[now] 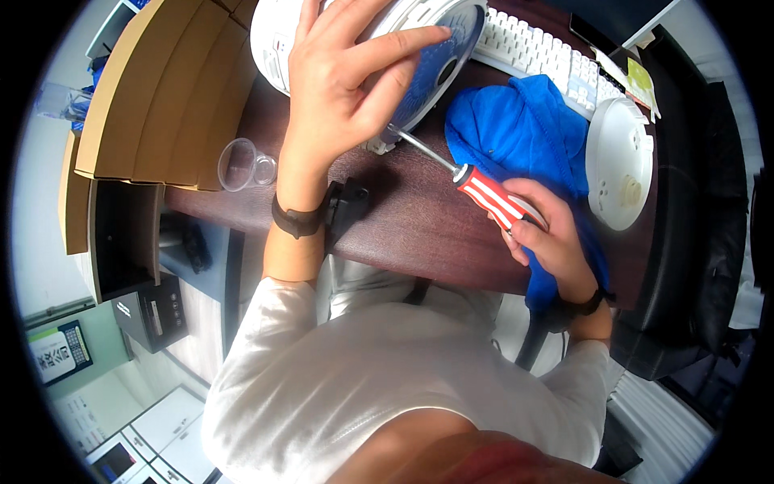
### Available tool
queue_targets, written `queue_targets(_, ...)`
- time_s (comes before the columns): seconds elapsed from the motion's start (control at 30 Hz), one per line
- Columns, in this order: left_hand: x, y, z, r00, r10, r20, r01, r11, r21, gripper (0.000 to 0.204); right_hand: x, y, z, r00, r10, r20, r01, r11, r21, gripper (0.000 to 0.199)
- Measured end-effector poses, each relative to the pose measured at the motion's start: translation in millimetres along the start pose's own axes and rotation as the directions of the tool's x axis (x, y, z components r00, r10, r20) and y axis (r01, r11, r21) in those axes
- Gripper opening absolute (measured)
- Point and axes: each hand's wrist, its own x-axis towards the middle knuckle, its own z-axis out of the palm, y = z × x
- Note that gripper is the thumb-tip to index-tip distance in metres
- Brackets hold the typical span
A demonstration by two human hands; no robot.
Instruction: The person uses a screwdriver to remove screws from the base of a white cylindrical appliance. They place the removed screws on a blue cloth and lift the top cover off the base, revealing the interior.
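At the top middle of the head view, my left hand (343,81) holds a round white appliance (274,44) with its fingers spread across it. The appliance is tilted, and a blue disc-shaped face (439,77) with a dark centre shows on its right side. My right hand (548,230) is closed round the red-and-white handle of a screwdriver (493,198). The metal shaft points up and left, its tip at the appliance's lower edge, beside my left hand. Whether the tip sits in a screw cannot be seen.
Beside my right hand lies a blue cloth (516,133), with a white round cover (617,173) to its right. Behind is a white keyboard (540,56). Clear plastic cups (242,165) lie left, near cardboard boxes (161,97). A small black object (348,202) lies by my left wrist.
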Motion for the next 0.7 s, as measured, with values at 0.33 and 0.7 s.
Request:
queue_targets(0.33, -5.4, -10.8, 8.7, 0.998, 0.018, -0.056, -0.018, 1.000, -0.005, 0.033, -0.3, 0.0, -0.8, 1.000, -0.009, -0.002, 0.010, 1.000, 0.005, 0.040)
queue_targets(0.7, -4.3, -9.5, 10.4, 0.996, 0.031, -0.088, -0.032, 0.999, -0.005, 0.032, -2.1, -0.2, 0.4, 1.000, 0.002, -0.028, -0.002, 1.000, 0.013, 0.042)
